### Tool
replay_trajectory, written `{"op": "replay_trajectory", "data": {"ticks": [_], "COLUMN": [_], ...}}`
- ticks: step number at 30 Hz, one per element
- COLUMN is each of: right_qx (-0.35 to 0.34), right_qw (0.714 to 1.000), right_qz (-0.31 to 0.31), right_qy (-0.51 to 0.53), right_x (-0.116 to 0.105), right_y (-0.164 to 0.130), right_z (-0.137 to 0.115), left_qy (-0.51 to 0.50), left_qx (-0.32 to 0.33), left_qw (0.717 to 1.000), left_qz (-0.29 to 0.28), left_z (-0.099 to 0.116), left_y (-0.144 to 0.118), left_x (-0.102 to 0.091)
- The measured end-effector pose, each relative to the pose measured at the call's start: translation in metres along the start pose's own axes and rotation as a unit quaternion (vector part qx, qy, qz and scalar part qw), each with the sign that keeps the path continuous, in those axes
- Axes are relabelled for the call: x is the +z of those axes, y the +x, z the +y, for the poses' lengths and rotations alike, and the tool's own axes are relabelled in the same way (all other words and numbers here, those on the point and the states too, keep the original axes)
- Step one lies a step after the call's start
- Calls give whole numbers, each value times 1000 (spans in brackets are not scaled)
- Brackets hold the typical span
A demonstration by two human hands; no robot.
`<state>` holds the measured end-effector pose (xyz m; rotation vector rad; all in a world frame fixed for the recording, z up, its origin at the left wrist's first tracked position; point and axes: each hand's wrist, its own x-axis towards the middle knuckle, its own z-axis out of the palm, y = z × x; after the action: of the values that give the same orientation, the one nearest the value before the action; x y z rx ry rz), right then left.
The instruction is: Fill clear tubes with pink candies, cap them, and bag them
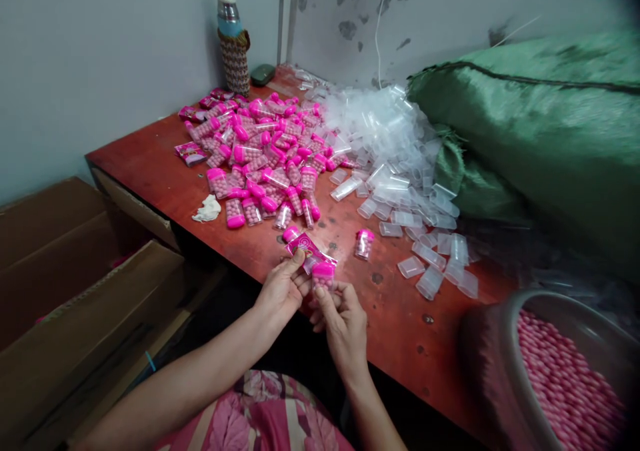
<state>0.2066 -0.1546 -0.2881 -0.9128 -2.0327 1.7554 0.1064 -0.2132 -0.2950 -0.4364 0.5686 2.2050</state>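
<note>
At the table's front edge my left hand (285, 287) pinches a printed pink packet (305, 247) between thumb and fingers. Close beside it, my right hand (345, 317) is closed on a small clear candy container (323, 276) with a pink cap, pink balls showing inside. The container overlaps the packet's lower right end. One capped container (364, 244) stands apart to the right on the red table (395, 331). Beyond my hands lies a large heap of filled, pink-capped containers (270, 151). Some of my fingers are hidden behind what they hold.
Empty clear containers (385, 137) are piled at the back right, against a green woven sack (540, 124). A tub (505, 344) of pink balls is at the right. A bottle in a knitted cover (234, 57) stands at the back; cardboard boxes (90, 304) sit left.
</note>
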Motion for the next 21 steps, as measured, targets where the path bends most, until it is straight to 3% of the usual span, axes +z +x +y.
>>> {"op": "replay_trajectory", "data": {"ticks": [6, 11, 21], "right_qx": [15, 15, -55], "right_qw": [998, 995, 998], "right_qz": [-22, -30, -4], "right_qy": [60, 96, 0], "right_x": [7, 8, 6], "right_y": [1, 5, 7], "right_z": [3, 6, 18], "left_qy": [63, 159, 206], "left_qx": [22, 35, -20], "left_qw": [998, 984, 974], "left_qz": [-11, -67, -89], "left_z": [-1, -1, -4], "left_y": [-1, -2, 5], "left_x": [1, 0, -4]}}
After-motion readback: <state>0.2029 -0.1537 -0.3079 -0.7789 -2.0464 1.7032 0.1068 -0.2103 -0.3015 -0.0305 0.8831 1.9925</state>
